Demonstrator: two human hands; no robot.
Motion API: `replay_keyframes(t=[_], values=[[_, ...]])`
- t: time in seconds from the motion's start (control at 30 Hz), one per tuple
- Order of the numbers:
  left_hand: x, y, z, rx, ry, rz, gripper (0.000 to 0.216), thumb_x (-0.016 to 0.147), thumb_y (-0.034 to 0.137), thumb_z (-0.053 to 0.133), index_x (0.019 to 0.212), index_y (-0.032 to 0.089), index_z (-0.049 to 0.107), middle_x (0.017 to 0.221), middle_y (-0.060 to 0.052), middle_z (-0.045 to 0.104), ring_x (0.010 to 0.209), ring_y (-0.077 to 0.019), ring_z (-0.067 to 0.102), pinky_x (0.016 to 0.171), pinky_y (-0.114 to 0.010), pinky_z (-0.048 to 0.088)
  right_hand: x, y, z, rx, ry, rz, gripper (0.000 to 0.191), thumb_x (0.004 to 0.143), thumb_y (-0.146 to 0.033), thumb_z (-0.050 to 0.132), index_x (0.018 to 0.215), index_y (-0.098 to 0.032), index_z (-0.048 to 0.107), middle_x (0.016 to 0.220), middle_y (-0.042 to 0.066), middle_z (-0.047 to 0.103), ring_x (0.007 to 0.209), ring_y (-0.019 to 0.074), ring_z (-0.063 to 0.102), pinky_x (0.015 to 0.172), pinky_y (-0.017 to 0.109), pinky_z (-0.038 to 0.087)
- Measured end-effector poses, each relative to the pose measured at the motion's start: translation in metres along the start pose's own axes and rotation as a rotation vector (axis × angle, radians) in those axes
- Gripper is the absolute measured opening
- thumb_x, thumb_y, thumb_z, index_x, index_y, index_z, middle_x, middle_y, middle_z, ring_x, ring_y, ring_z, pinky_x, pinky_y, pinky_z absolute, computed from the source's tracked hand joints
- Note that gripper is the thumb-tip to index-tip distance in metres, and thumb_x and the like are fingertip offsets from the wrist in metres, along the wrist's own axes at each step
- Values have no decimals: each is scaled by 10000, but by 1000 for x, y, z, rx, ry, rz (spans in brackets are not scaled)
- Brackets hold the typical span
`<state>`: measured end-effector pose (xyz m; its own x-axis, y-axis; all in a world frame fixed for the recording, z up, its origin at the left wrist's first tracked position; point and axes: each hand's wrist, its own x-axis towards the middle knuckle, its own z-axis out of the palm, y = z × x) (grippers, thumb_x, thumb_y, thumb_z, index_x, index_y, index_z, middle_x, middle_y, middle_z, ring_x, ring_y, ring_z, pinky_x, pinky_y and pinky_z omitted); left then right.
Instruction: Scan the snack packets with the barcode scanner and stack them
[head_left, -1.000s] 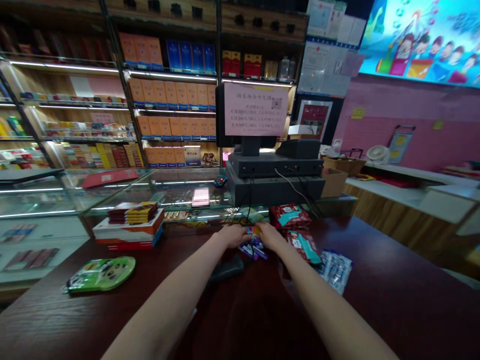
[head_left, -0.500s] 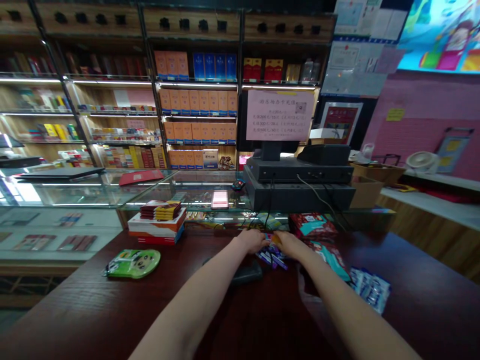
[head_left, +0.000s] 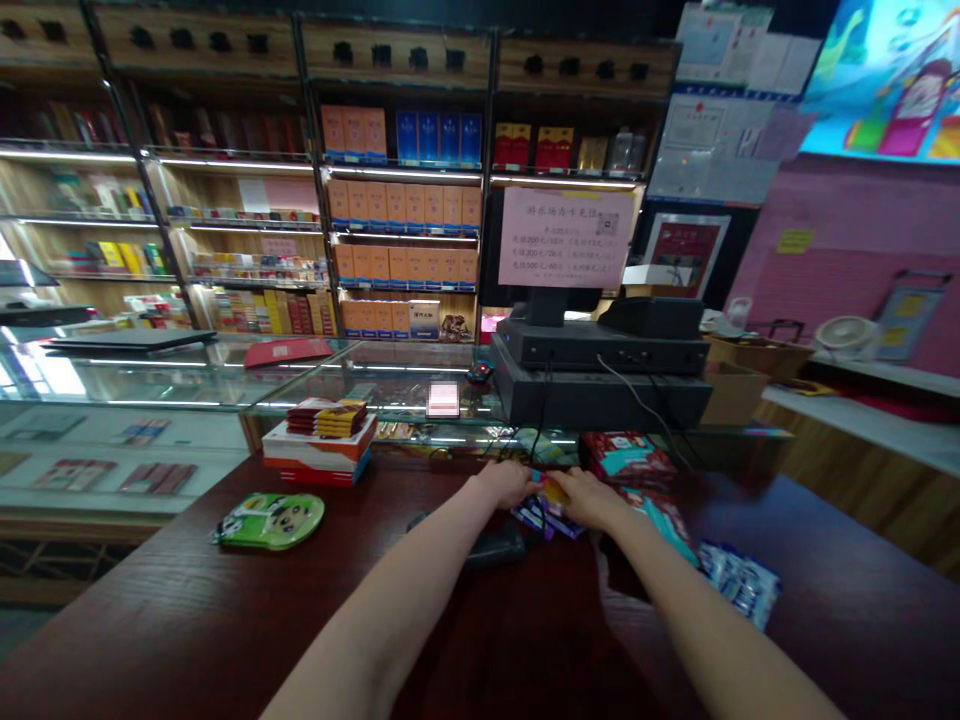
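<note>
My left hand (head_left: 510, 485) and my right hand (head_left: 591, 497) are close together over the far part of the dark wood counter (head_left: 525, 640). Between them is a small colourful packet (head_left: 555, 491), yellow-orange with some purple, and the fingers of both hands are closed at its sides. Several purple stick-shaped sachets (head_left: 551, 520) lie just below the packet, partly under my right hand. A dark handheld device (head_left: 495, 550), probably a scanner, sits beneath my left forearm and is partly hidden by it.
Right of my hands lie brown-and-teal bags (head_left: 628, 455) and blue-white packets (head_left: 742, 580). To the left are a green panda-printed item (head_left: 274, 522) and stacked boxes (head_left: 319, 450) topped with small packets. A cash register with monitor (head_left: 600, 345) stands behind, on a glass display case (head_left: 375, 385).
The view has shifted slightly. Both hands stay at the packet, and my right hand now sits a little lower and further right over the purple sachets.
</note>
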<state>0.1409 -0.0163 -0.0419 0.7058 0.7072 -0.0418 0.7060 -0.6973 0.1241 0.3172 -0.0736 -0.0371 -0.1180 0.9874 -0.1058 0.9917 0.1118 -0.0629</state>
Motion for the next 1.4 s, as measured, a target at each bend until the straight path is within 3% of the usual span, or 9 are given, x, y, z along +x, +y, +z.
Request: replay_keyframes(t=[0.1, 0.27, 0.53, 0.8, 1.2, 1.4], values=[[0, 1, 1, -41, 22, -8, 381, 982, 458, 399, 1213, 214, 581, 1266, -121, 668, 1204, -280, 621, 982, -430, 499, -7, -4, -7, -3, 33, 12, 545, 890, -228, 550, 1432, -199, 494, 1274, 180, 541, 1168, 324, 614, 962, 388, 439], [1, 2, 3, -116, 79, -5, 509, 953, 414, 485, 1416, 228, 385, 1401, -135, 579, 1268, -277, 584, 1019, -426, 479, -19, -6, -19, 23, 150, 37, 561, 856, -160, 536, 1415, -177, 504, 1307, 167, 488, 1150, 296, 617, 953, 358, 446], [-4, 6, -4, -179, 112, 56, 650, 895, 335, 568, 1484, 193, 332, 1400, -127, 586, 1251, -246, 597, 1035, -358, 469, -31, 8, -23, 149, 358, 5, 546, 810, -224, 610, 1354, -191, 581, 1275, 123, 510, 1149, 248, 580, 1046, 312, 413], [-17, -1, -17, -165, 179, 89, 743, 850, 311, 631, 1507, 236, 291, 1506, -117, 489, 1354, -256, 509, 1101, -385, 415, -48, 16, -25, 205, 510, -68, 625, 787, -202, 567, 1407, -156, 506, 1312, 129, 495, 1212, 266, 539, 1105, 359, 396], [-78, -28, -44, 23, 373, 108, 854, 846, 379, 680, 1553, 272, 214, 1592, -123, 360, 1477, -270, 316, 1194, -527, 247, -60, -23, -25, 414, 603, -142, 710, 783, -250, 599, 1470, -240, 420, 1366, 106, 516, 1246, 270, 547, 1122, 413, 398], [-113, -53, -41, 126, 499, 134, 866, 856, 396, 681, 1561, 291, 190, 1568, -92, 411, 1482, -243, 312, 1226, -534, 166, -51, -50, -16, 596, 647, -221, 721, 771, -278, 652, 1457, -245, 435, 1355, 98, 557, 1258, 261, 549, 1109, 409, 414]])
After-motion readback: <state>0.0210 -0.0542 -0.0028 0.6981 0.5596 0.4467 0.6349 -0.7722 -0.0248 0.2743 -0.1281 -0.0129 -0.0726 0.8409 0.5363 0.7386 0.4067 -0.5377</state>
